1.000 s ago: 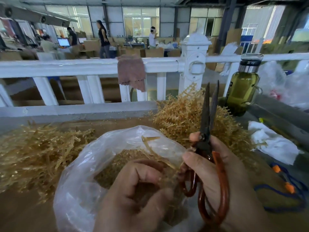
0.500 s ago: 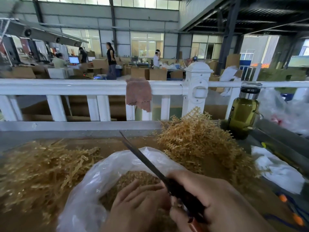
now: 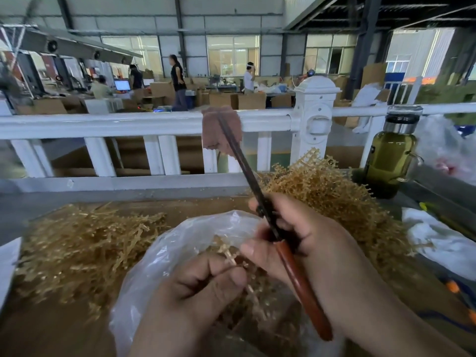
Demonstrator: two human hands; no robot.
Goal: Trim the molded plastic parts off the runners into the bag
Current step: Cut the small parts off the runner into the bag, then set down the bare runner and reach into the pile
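left hand [image 3: 195, 287]: pinches a runner [image 3: 229, 253] over the bag [image 3: 159, 253].
right hand [image 3: 316, 251]: grips scissors [image 3: 257, 191], blades together, pointing up from the bag.
done: parts [image 3: 260, 302] heaped inside the bag.
remaining: far pile [image 3: 322, 186] behind the bag looks untrimmed; side pile [image 3: 85, 246] left of it, cannot tell.

**A wide factory hall in daylight**

I see a white railing [image 3: 128, 124] with a thick post [image 3: 313, 119] crossing my view, a brown cloth [image 3: 219, 135] draped over it. Beyond it, cardboard boxes [image 3: 251, 100] stand about the floor, and a lit monitor [image 3: 122, 85] glows at left. Grey panelled walls [image 3: 144, 16] carry wide windows [image 3: 233, 54], bright with daylight. A dark steel column [image 3: 363, 42] rises at right.
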